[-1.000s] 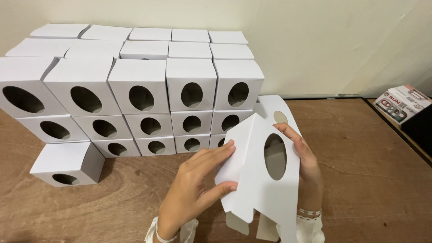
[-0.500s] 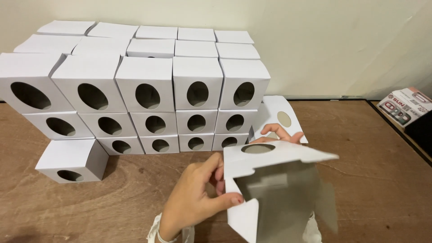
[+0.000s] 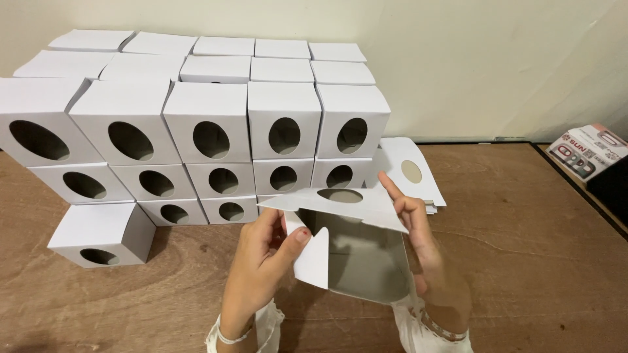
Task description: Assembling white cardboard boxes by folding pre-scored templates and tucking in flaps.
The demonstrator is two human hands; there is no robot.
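Both hands hold a half-formed white cardboard box (image 3: 356, 252) with an oval hole in its top panel, its open end facing me. My left hand (image 3: 261, 265) pinches the left side flap between thumb and fingers. My right hand (image 3: 428, 252) supports the right wall from outside, fingers stretched up along it. A stack of flat white box blanks (image 3: 409, 173) with oval holes lies on the wooden table (image 3: 523, 248) just behind the held box.
A wall of finished white boxes (image 3: 209, 131) with oval holes is stacked three high at the back left, against the pale wall. One single box (image 3: 101, 235) sits apart at front left. A printed carton (image 3: 585, 150) rests at the right table edge.
The flat blank has been popped open into a box shape and tilted so its open end faces me. My left hand moved onto the side flap.
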